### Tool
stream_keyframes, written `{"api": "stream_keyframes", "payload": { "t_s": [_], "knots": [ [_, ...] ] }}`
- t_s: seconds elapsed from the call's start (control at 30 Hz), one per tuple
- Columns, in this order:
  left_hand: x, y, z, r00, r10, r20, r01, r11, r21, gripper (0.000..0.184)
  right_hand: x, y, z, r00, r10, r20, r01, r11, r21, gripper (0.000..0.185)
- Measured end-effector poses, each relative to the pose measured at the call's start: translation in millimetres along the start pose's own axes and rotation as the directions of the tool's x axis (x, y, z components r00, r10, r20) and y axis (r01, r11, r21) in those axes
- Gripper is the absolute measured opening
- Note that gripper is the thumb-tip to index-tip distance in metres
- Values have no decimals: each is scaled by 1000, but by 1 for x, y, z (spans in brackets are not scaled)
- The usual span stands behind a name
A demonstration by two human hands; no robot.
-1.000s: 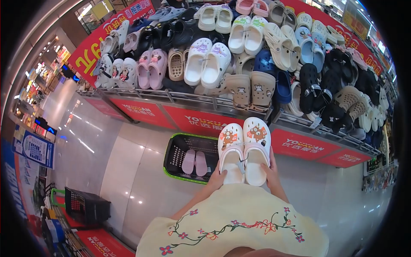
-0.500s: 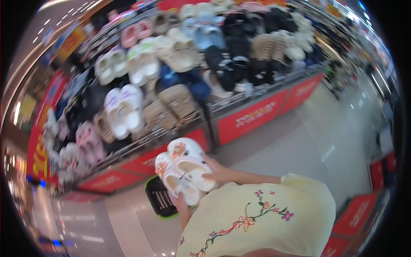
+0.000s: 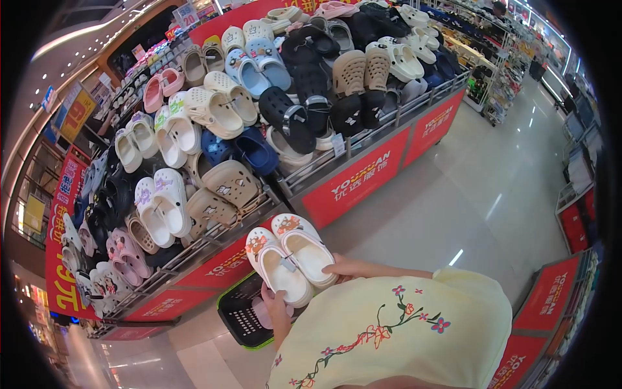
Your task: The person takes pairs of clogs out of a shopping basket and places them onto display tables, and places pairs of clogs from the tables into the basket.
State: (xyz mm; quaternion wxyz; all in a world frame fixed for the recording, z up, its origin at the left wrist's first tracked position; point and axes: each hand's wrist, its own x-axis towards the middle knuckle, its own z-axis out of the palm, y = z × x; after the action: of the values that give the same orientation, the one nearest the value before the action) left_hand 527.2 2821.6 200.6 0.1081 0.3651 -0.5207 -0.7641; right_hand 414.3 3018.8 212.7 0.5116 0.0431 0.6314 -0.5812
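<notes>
A pair of white clogs [image 3: 310, 255] with orange and brown charms on the toes is held side by side in front of my body, openings up and toes pointing away from me. My left hand [image 3: 276, 307] grips the heel of the left clog, thumb on its rim. At the right clog's heel side, my right hand [image 3: 345, 266] is closed with the thumb at the opening. Just below and left of the clogs is a black shopping basket [image 3: 241, 324] with a green rim. Something pale lies in it, partly hidden by my left hand.
A metal-railed display bin [image 3: 285, 198] heaped with clogs of several colours runs across in front. Red sign panels [image 3: 359, 178] cover its side. A shiny tiled floor [image 3: 479, 194] stretches to the right, where another red-panelled stand [image 3: 541, 311] is close by.
My view has turned, so the display bin appears farther left and lower, and the picture is sharper. Both hands still hold the clogs, with little change in grip.
</notes>
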Motion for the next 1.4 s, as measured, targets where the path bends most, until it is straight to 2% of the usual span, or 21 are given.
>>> {"api": "stream_keyframes", "payload": {
  "t_s": [0.03,0.13,0.17,0.27,0.33,0.37,0.43,0.47,0.53,0.57,0.6,0.67,0.77,0.83,0.87,0.93,1.0,1.1,1.2,1.3,1.4],
  "knots": [
    [5,-4,7,999,-35,15,35,999,17,64,1,4,-12,999,36,17,-36,999,19,66],
    [9,-19,37,986,-155,56,150,985,84,72,5,28,-54,976,-7,217,-80,917,392,57],
    [14,-36,50,987,-147,60,148,989,-16,75,1,33,-67,978,13,210,-104,899,425,53],
    [3,-59,83,944,-321,80,319,947,37,75,-9,43,-105,973,82,217,-179,859,479,43],
    [-6,-74,96,942,-290,170,218,912,346,59,-10,47,-124,961,126,246,-232,849,474,38],
    [-13,-85,96,939,-290,185,190,885,425,57,-11,50,-131,957,158,245,-255,859,444,34],
    [-22,-108,90,880,-437,186,399,892,213,52,2,65,-139,951,138,277,-246,880,405,36],
    [-25,-121,83,828,-523,204,525,850,48,50,10,73,-141,945,135,299,-247,892,379,37],
    [-32,-149,61,688,-652,317,725,636,-266,45,-11,41,-120,966,185,181,-226,943,243,40],
    [-38,-157,53,649,-667,366,760,545,-355,43,-18,27,-111,972,199,123,-218,962,164,42],
    [-48,-155,51,652,-657,378,754,514,-409,41,-9,24,-108,951,252,177,-264,964,46,45],
    [-71,-133,51,717,-609,339,689,547,-474,40,22,27,-96,892,364,266,-315,926,-209,50],
    [-101,-105,40,848,-483,219,513,645,-567,42,49,36,-61,893,293,341,-175,925,-337,55],
    [-109,-110,13,921,-360,146,368,687,-626,45,46,25,-21,910,281,306,-134,895,-426,57],
    [-113,-112,-2,946,-316,77,292,722,-628,47,42,17,1,921,262,288,-107,881,-461,58],
    [-120,-110,-37,973,-223,-55,147,788,-598,53,35,11,49,900,223,374,-26,885,-465,59],
    [-143,-96,-79,964,-205,-170,76,823,-564,56,30,16,102,876,193,442,36,887,-460,60],
    [-182,-66,-145,940,-120,-321,-55,871,-487,57,24,41,192,851,93,517,216,836,-505,58],
    [-213,-61,-212,892,-75,-445,-157,873,-462,56,33,77,274,808,195,556,106,880,-463,51],
    [-236,-46,-272,842,-34,-538,-250,860,-445,55,28,98,346,787,259,560,11,902,-432,36],
    [-246,-53,-307,807,-32,-590,-301,837,-457,53,26,121,387,772,292,564,-46,911,-409,28]
  ]
}}
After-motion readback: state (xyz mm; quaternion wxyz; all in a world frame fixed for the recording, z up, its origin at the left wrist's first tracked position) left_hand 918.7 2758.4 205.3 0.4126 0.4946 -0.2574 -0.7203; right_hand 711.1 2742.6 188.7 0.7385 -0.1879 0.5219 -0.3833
